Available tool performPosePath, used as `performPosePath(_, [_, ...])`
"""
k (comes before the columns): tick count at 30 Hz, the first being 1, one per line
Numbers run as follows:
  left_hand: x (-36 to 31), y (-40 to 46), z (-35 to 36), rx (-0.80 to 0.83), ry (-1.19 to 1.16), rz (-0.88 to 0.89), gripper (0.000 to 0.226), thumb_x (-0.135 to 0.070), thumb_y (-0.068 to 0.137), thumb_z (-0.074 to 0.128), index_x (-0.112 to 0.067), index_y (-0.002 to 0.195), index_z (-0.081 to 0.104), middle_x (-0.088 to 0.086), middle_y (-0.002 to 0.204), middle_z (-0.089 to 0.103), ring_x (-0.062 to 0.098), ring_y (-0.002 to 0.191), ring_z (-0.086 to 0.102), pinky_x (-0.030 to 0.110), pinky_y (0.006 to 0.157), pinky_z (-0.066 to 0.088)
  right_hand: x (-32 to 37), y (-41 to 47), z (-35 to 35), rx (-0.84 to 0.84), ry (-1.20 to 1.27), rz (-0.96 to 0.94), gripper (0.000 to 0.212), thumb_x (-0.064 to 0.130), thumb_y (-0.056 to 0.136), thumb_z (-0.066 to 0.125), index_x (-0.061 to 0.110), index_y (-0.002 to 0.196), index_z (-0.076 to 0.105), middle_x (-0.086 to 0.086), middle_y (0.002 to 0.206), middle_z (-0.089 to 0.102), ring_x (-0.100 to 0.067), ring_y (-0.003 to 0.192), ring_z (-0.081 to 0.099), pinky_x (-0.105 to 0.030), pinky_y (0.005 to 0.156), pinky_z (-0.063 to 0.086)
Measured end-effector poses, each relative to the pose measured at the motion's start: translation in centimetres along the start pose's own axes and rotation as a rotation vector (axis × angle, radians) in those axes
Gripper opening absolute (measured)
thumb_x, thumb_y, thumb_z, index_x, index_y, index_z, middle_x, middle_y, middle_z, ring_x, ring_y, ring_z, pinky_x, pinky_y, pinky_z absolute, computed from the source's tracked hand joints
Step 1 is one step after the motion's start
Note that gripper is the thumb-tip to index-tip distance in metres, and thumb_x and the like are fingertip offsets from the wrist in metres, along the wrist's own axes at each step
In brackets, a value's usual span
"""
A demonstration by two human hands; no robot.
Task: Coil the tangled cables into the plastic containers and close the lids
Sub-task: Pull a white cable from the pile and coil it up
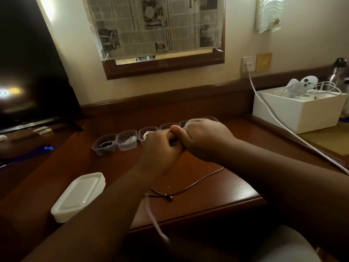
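Desk (217,193): dark wood, against cream wall
Containers (127,142): row, lids off
Hands: left hand (160,148) and right hand (204,138) both curled around white cable (156,224)

Two bare arms only, uncovered as far as the lower edge of the view; left forearm (105,214) long and smooth in outline, broadening toward the elbow; right forearm (283,176) thicker in the view, filling much of the right side; left hand (160,148) bare, with a rounded thumb tip at its top; right hand (204,140) bare, knuckles in a soft ridge, slightly blurred; at the bottom right, a pale grey garment (283,248), plain, smooth and rounded, partly covered by the right forearm.
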State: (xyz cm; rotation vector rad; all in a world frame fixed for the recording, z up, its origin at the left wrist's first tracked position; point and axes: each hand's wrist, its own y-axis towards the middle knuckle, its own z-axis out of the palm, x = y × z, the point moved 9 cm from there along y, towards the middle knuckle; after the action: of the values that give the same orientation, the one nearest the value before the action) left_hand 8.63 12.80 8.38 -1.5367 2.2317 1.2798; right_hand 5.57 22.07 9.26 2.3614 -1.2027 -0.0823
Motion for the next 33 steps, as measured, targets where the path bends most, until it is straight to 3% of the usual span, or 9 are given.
performPosePath(3, [0.8, -0.1, -0.7, -0.048, -0.077, 0.014, 0.013, -0.023, 0.088, 0.073, -0.013, 0.082, 0.068, -0.007, 0.067, 0.062, 0.001, 0.058, 0.058, 0.012, 0.052, 0.043, -1.3, -0.5, 2.5, 0.264, 0.365, 0.215, 0.052, 0.059, 0.102, 0.02, 0.03, 0.065, 0.044, 0.002, 0.061, 0.048, -0.012, 0.05, 0.043, -0.028, 0.051, 0.035])
performPosePath(7, [2.9, -0.7, 1.3, 0.021, -0.739, -0.293, 0.026, -0.041, 0.079, 0.066, -0.015, 0.081, 0.062, -0.001, 0.059, 0.043, 0.013, 0.048, 0.034, 0.025, 0.044, 0.023, 0.7, -1.9, 4.2, 0.661, 1.413, 0.3, 0.061, 0.055, 0.101, 0.026, 0.02, 0.055, 0.043, 0.005, 0.045, 0.032, -0.012, 0.036, 0.024, -0.024, 0.041, 0.019])
performPosePath(11, [2.8, -1.1, 2.5, -0.024, -1.02, -0.409, 0.021, -0.041, 0.082, 0.06, -0.026, 0.068, 0.065, -0.002, 0.058, 0.038, 0.009, 0.045, 0.03, 0.029, 0.05, 0.014, 2.7, -1.2, 1.6, 0.646, 2.012, 0.124, 0.043, 0.038, 0.094, 0.031, 0.017, 0.059, 0.04, 0.003, 0.045, 0.032, -0.012, 0.038, 0.029, -0.025, 0.044, 0.023])
performPosePath(16, [2.5, -1.4, 3.7, -0.07, -1.128, -0.536, 0.01, -0.03, 0.092, 0.06, -0.023, 0.096, 0.064, -0.003, 0.059, 0.043, 0.005, 0.042, 0.033, 0.02, 0.043, 0.022, 2.8, -0.4, 1.0, 0.439, 2.21, 0.004, 0.038, 0.036, 0.091, 0.036, 0.016, 0.059, 0.044, 0.002, 0.049, 0.035, -0.014, 0.043, 0.035, -0.028, 0.048, 0.031])
performPosePath(21, [3.1, -2.1, 4.9, -0.019, -1.16, -0.685, 0.019, -0.012, 0.099, 0.045, -0.022, 0.089, 0.059, -0.005, 0.062, 0.048, 0.004, 0.046, 0.036, 0.018, 0.046, 0.023, 1.7, -0.2, 0.9, 0.111, 2.068, -0.042, 0.039, 0.046, 0.089, 0.037, 0.012, 0.074, 0.046, -0.001, 0.059, 0.036, -0.017, 0.057, 0.039, -0.033, 0.061, 0.036])
performPosePath(25, [2.9, -2.8, 6.0, 0.135, -1.069, -0.687, 0.016, -0.012, 0.1, 0.048, -0.012, 0.107, 0.062, 0.0, 0.076, 0.058, 0.005, 0.049, 0.044, 0.018, 0.047, 0.028, 0.9, -0.1, 0.3, -0.078, 1.689, -0.017, 0.032, 0.043, 0.088, 0.041, 0.013, 0.08, 0.045, -0.001, 0.069, 0.043, -0.016, 0.065, 0.043, -0.027, 0.063, 0.039])
performPosePath(29, [1.4, -1.5, 3.4, 0.208, -0.36, -0.286, 0.02, -0.005, 0.096, 0.056, -0.019, 0.084, 0.065, -0.014, 0.056, 0.059, -0.001, 0.049, 0.052, 0.014, 0.049, 0.04, 0.2, -0.9, -0.7, -0.268, 0.904, 0.016, 0.035, 0.045, 0.096, 0.048, 0.012, 0.085, 0.05, -0.003, 0.079, 0.05, -0.014, 0.068, 0.049, -0.027, 0.059, 0.046])
performPosePath(31, [0.0, -0.8, 2.0, 0.135, -0.078, -0.036, 0.017, -0.009, 0.093, 0.065, -0.023, 0.084, 0.067, -0.022, 0.068, 0.062, -0.013, 0.061, 0.059, 0.004, 0.058, 0.043, -0.3, -1.0, -0.2, -0.254, 0.794, 0.095, 0.035, 0.041, 0.102, 0.045, 0.015, 0.079, 0.049, -0.001, 0.076, 0.05, -0.008, 0.065, 0.049, -0.027, 0.061, 0.046])
performPosePath(33, [-1.0, -0.7, 1.1, 0.055, 0.02, 0.11, 0.008, -0.015, 0.09, 0.071, -0.014, 0.097, 0.073, -0.016, 0.084, 0.067, -0.016, 0.07, 0.06, 0.002, 0.066, 0.044, -0.8, -0.7, 0.8, -0.173, 0.805, 0.164, 0.042, 0.044, 0.102, 0.041, 0.015, 0.073, 0.05, -0.001, 0.071, 0.052, -0.008, 0.061, 0.05, -0.029, 0.061, 0.047])
